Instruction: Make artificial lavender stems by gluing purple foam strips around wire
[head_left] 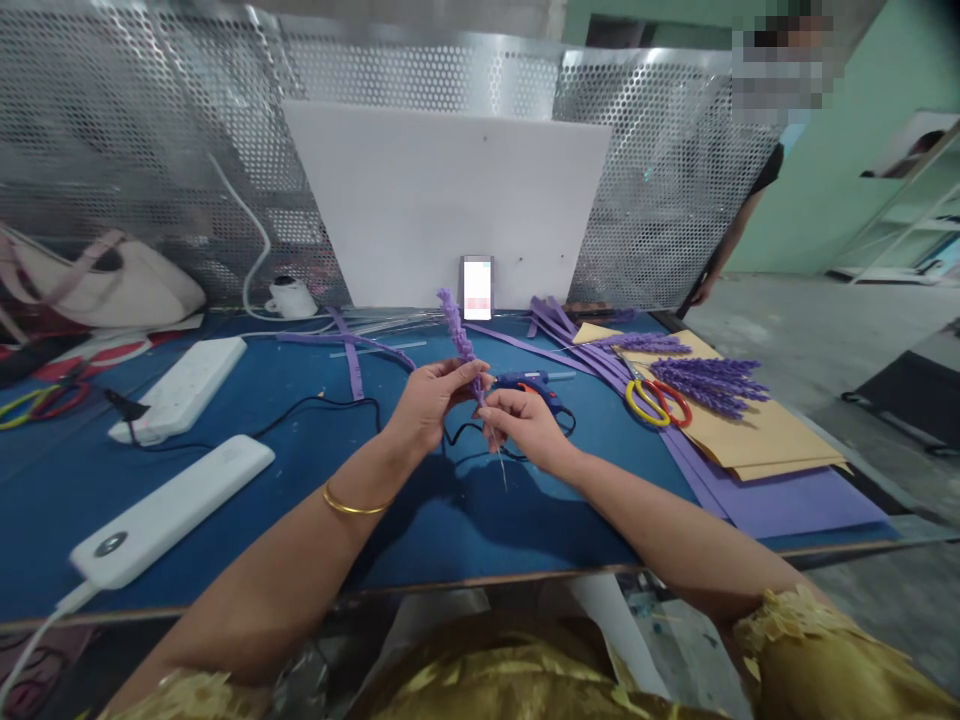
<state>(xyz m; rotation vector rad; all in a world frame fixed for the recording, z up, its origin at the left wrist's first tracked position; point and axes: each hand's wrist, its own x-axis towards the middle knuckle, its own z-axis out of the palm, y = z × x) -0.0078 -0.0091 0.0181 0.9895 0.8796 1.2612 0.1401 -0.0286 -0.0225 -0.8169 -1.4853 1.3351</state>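
Over the middle of the blue table (pixel 315 530), a purple lavender flower (pixel 457 328) on a thin stem tilts up and to the left. My left hand (pixel 431 400) is closed round its middle, thumb and fingertips pressed together. Just below, my right hand (pixel 525 425) pinches the lower end of the purple strip on the flower, with the bare stem (pixel 503 470) sticking out beneath. Behind my right hand lies a blue glue gun (pixel 536 380) with a glue stick in its back, partly hidden by my fingers.
Right: yellow-and-red scissors (pixel 658 402), finished lavender stems (pixel 709 383), tan sheets (pixel 772 440), purple sheets (pixel 810 505) and strips. Left: white power strips (pixel 180 390) and cables. A lit phone (pixel 477 288) leans against a white board (pixel 450 200). A person's arm (pixel 731 235) shows beyond the mesh.
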